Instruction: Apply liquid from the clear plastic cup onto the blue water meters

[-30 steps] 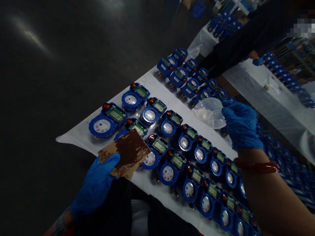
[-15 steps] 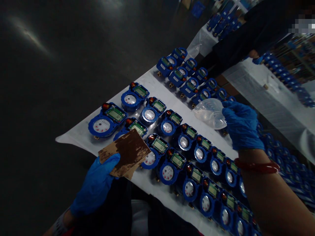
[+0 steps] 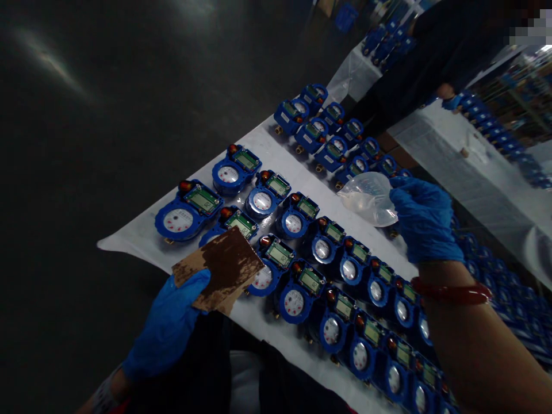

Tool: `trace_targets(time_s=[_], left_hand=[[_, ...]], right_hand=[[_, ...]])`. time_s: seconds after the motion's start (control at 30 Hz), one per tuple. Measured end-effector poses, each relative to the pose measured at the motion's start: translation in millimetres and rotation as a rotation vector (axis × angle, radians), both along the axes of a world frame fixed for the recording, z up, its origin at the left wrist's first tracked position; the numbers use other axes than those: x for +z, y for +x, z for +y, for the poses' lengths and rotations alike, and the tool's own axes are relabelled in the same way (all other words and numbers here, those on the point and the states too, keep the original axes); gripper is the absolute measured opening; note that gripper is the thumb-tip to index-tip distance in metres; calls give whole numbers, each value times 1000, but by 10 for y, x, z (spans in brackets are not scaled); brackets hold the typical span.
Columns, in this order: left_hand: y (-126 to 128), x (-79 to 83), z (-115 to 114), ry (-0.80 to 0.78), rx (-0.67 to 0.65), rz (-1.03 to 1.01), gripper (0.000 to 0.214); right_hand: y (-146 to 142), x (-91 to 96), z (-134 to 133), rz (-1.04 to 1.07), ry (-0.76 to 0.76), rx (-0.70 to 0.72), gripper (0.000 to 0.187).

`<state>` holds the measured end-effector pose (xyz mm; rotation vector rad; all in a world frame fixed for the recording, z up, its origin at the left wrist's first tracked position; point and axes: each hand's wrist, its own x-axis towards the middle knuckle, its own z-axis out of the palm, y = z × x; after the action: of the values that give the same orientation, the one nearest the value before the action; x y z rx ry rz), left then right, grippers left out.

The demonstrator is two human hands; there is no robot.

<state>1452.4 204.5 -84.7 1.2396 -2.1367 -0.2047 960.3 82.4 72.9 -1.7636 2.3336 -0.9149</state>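
My left hand (image 3: 166, 328), in a blue glove, grips a flat brown stained cardboard piece (image 3: 219, 267) by its near edge, above the near end of the rows of blue water meters (image 3: 297, 261). My right hand (image 3: 425, 218), also gloved in blue, with a red bangle on the wrist, is closed on a clear plastic cup (image 3: 366, 198) that lies tilted on its side over the meters. The meters stand in two long rows on a white sheet (image 3: 138, 236), each with a round dial and a small green display.
A further cluster of blue meters (image 3: 321, 123) sits at the far end of the white sheet. Another person in dark clothes (image 3: 426, 63) stands at a second white table (image 3: 466, 167) with more blue meters. Dark floor lies to the left.
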Motion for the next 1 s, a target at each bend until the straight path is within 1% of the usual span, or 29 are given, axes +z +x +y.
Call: trace_targets(time_s=[0.1, 0.2, 0.37, 0.53, 0.7, 0.87, 1.0], left_hand=[[27, 23, -24, -11, -27, -22, 34], [51, 43, -36, -17, -51, -28, 34], [28, 1, 11, 25, -8, 18, 35], [14, -68, 54, 70, 16, 50, 37], [16, -46, 48, 81, 17, 46, 38], [0, -24, 50, 58, 25, 43, 36], [6, -55, 63, 59, 19, 52, 36]], right_hand=[[41, 24, -10, -80, -10, -71, 9], [84, 43, -23, -89, -28, -94, 15], [137, 71, -25, -123, -42, -93, 17], [166, 93, -14, -108, -31, -92, 12], [150, 89, -8, -112, -18, -94, 7], [153, 95, -3, -100, -22, -124, 17], [156, 98, 3, -88, -30, -123, 14]])
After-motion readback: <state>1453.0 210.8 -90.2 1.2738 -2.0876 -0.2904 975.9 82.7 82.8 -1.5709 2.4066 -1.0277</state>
